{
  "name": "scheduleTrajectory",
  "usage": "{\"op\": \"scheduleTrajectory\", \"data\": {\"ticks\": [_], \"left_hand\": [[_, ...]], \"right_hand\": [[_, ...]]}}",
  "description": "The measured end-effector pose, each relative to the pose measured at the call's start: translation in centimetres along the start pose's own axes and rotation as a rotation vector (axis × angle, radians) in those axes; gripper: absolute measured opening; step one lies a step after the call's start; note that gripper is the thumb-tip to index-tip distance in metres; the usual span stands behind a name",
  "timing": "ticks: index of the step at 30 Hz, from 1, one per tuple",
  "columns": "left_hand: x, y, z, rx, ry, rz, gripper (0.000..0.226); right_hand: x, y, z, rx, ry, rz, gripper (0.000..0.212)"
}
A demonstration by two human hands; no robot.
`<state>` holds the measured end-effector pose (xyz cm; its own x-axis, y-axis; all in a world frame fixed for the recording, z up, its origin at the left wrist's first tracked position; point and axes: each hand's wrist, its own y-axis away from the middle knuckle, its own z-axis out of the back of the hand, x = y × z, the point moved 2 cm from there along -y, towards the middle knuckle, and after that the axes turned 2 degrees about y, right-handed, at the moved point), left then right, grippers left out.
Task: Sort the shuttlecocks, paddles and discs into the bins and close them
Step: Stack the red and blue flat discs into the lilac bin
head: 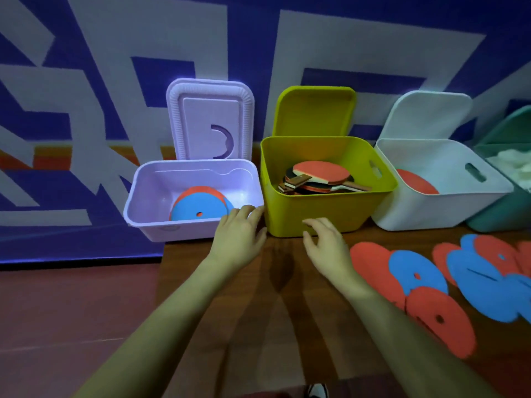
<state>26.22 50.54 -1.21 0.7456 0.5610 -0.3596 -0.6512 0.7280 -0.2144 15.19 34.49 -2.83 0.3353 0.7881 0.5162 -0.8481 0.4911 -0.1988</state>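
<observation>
A lilac bin [149,222] stands open at the left with blue and red discs [198,206] inside. Beside it a yellow-green bin [321,209] holds several paddles [321,175]. A white bin [431,211] to the right holds a red disc [416,182]. A teal bin [505,216] at the far right contains white shuttlecocks [514,165]. My left hand [238,234] rests with relaxed fingers at the lilac bin's right front corner. My right hand [326,245] hovers empty, fingers loosely spread, just before the yellow-green bin. Several loose red and blue discs [416,280] lie on the floor at the right.
All four lids stand raised: lilac lid [209,119], yellow-green lid [313,110], white lid [428,116]. A blue and grey patterned wall [86,81] backs the bins. Reddish-brown floor [71,311] spreads at the front left. A shoe tip [317,391] shows at the bottom edge.
</observation>
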Motion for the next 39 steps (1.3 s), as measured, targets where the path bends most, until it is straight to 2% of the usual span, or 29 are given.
{"op": "scheduleTrajectory", "data": {"ticks": [4,9,14,16,18,20,22,26,29,32,34,39], "left_hand": [[-4.5,-0.3,-3.2,0.057,0.013,0.003,0.056],[-10.4,-1.8,-8.7,0.117,0.000,0.030,0.050],[-15.9,-3.1,-14.6,0.211,-0.012,0.141,0.052],[-17.7,-2.9,-17.1,0.290,0.051,0.233,0.053],[-19.3,-2.6,-19.5,0.345,0.106,0.302,0.055],[-20.8,-2.1,-21.5,0.369,0.088,0.320,0.059],[-22.3,-1.9,-23.2,0.371,0.076,0.304,0.061],[-25.1,-1.3,-26.2,0.466,0.104,0.170,0.074],[-26.5,-0.7,-27.8,0.508,0.088,0.092,0.069],[-27.5,-0.7,-28.3,0.452,0.154,0.111,0.077],[-27.8,-0.8,-28.4,0.439,0.188,0.109,0.073],[-28.5,-1.7,-28.5,0.344,0.271,0.183,0.059]], "right_hand": [[-6.0,1.6,1.5,-0.012,-0.019,-0.086,0.029],[-14.8,2.5,3.5,0.094,0.036,-0.194,0.035],[-23.7,2.3,4.9,0.314,0.235,-0.252,0.065],[-26.8,2.2,5.4,0.409,0.293,-0.263,0.080],[-29.4,2.5,5.9,0.497,0.328,-0.247,0.085],[-31.6,3.2,6.5,0.546,0.367,-0.191,0.080],[-33.4,4.0,7.3,0.524,0.317,-0.102,0.071],[-36.0,6.0,8.3,0.451,0.219,0.101,0.052],[-36.4,6.6,8.4,0.434,0.172,0.145,0.033],[-36.3,6.8,8.3,0.437,0.117,0.096,0.026],[-36.4,6.6,8.2,0.426,0.082,0.039,0.023],[-35.9,4.6,8.5,0.244,-0.014,-0.023,0.014]]}}
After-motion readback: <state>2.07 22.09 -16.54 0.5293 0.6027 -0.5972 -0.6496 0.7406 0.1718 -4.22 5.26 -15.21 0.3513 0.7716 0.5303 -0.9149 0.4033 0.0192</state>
